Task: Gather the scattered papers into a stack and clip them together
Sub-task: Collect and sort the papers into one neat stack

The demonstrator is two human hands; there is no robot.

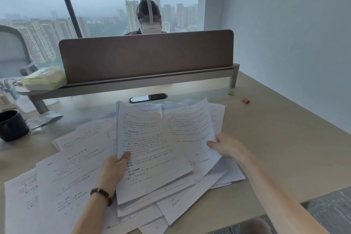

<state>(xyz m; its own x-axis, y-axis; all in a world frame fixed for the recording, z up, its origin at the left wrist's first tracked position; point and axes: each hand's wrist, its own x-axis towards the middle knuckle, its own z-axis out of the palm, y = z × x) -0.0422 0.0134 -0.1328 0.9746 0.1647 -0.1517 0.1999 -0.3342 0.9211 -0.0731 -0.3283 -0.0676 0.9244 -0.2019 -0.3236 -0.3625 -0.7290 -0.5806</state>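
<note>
White printed sheets (148, 150) sit pinched under our left hand (114, 169), thumb on top, a growing stack; our right hand (228, 146) pinches another page (191, 129) to add. Red binder clip (246, 100) waits well beyond our right fingertips.

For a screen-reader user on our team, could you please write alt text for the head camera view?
A person's left hand holds up a bundle of printed papers while the right hand pinches another sheet, above loose pages scattered across a beige desk. Two small binder clips lie far right; a dark mug stands left.
</note>
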